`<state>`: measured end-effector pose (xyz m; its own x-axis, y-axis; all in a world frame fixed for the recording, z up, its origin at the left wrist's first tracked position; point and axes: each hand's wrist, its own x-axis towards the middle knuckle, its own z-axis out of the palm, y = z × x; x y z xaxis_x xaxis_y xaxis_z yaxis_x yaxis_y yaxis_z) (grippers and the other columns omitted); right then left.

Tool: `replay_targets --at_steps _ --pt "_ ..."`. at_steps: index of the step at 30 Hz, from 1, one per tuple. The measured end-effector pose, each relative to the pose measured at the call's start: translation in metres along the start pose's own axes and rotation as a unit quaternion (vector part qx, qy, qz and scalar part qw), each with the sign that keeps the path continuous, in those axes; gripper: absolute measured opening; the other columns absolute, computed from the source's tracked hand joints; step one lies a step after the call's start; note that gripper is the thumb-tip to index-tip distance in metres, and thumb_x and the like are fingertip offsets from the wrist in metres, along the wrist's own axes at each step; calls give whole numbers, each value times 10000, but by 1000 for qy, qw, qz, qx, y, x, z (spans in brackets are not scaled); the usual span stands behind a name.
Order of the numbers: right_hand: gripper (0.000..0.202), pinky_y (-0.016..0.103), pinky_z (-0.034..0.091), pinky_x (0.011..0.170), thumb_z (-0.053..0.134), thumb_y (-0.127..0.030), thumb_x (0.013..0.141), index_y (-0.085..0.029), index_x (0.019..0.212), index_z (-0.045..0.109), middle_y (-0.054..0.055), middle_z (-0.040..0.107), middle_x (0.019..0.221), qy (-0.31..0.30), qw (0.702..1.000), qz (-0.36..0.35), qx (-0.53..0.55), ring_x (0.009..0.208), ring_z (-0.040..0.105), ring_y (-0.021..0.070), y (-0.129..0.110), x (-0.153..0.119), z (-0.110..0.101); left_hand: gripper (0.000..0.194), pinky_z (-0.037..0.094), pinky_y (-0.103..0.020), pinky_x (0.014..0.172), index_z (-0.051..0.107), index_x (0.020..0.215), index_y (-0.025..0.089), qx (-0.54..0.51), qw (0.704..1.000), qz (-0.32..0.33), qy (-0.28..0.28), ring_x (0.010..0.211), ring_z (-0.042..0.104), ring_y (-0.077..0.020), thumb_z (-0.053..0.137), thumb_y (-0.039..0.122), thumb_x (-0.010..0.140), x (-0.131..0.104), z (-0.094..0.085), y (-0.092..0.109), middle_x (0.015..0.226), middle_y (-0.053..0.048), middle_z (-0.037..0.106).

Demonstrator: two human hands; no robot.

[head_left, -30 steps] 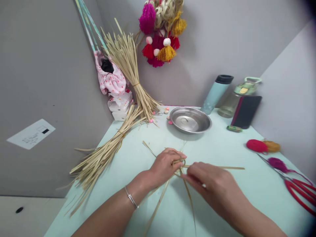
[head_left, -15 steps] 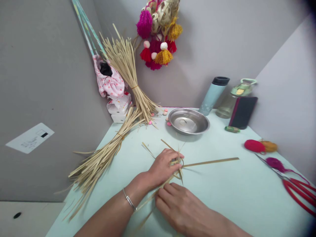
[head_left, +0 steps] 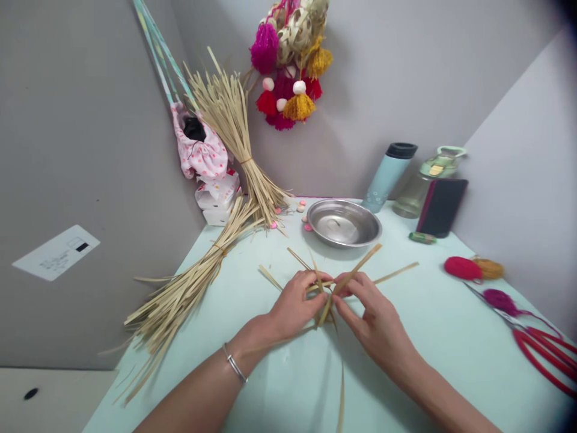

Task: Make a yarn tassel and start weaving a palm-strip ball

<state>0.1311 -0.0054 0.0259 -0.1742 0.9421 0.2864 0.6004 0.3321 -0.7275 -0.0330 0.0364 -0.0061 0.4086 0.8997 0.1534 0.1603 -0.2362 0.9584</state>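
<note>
Several flat straw strips cross one another in a small open weave [head_left: 325, 294] above the middle of the table. My left hand [head_left: 295, 305], a silver bangle on its wrist, pinches the weave from the left. On the other side my right hand [head_left: 370, 310] has thumb and fingers closed on a straw strip [head_left: 363, 260] that slants up to the right. Loose ends stick out around the weave; one long end [head_left: 341, 391] hangs toward the table's front. The fingers hide part of the crossings.
Behind the hands stands a metal bowl [head_left: 344, 224] of water. Tied straw bundles [head_left: 189, 282] lie at left. A tumbler [head_left: 390, 177], green bottle [head_left: 426, 183] and phone [head_left: 442, 207] stand at back right. Yarn [head_left: 464, 269] and red-handled scissors [head_left: 541, 355] lie at right. Tasselled balls [head_left: 291, 66] hang above.
My right hand has moved up and right from in front of the weave to its right side, bringing a strip up with it. My left hand stays nearly in place.
</note>
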Motion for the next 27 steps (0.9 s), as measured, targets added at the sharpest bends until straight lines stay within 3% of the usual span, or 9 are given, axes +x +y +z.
replay_targets --at_steps 6,14,18,22,25,27 --pt "98 286 446 666 520 -268 908 -226 863 596 25 549 867 13 1000 25 7 767 559 176 5 4 1 378 478 -339 960 550 1244 207 -92 995 -11 -29 1105 591 -202 553 193 867 -2 1 2 1212 -81 614" --pt "160 293 412 640 548 -290 889 -210 753 569 3 509 764 51 998 31 -5 691 516 164 11 5 4 484 477 -351 933 507 1287 185 -113 993 -17 -20 1020 604 -197 636 246 825 -1 4 4 1125 -80 625" --pt "174 288 418 624 560 -301 882 -204 738 576 2 526 739 60 998 31 8 670 515 160 14 6 7 528 475 -340 924 500 1301 214 -113 993 -22 -34 1019 599 -193 648 189 795 -1 9 0 1162 -63 619" --pt "138 284 428 621 554 -304 897 -200 815 592 4 557 741 67 997 34 26 657 517 155 8 7 7 356 446 -319 950 561 1193 213 -118 993 -3 -29 1038 581 -181 575 182 839 -2 11 4 1156 -47 620" --pt "92 280 412 617 547 -279 913 -209 855 566 -2 543 730 129 991 -11 15 652 488 150 1 3 2 158 446 -292 909 602 1007 191 -119 993 -12 5 962 579 -158 526 213 870 0 5 8 1166 -54 600" --pt "108 280 392 600 543 -249 915 -218 812 534 -10 511 698 178 983 -51 -5 627 453 144 -2 0 -1 159 450 -281 860 587 1010 187 -126 991 -26 33 879 569 -145 519 218 870 3 -2 9 1086 -54 610"
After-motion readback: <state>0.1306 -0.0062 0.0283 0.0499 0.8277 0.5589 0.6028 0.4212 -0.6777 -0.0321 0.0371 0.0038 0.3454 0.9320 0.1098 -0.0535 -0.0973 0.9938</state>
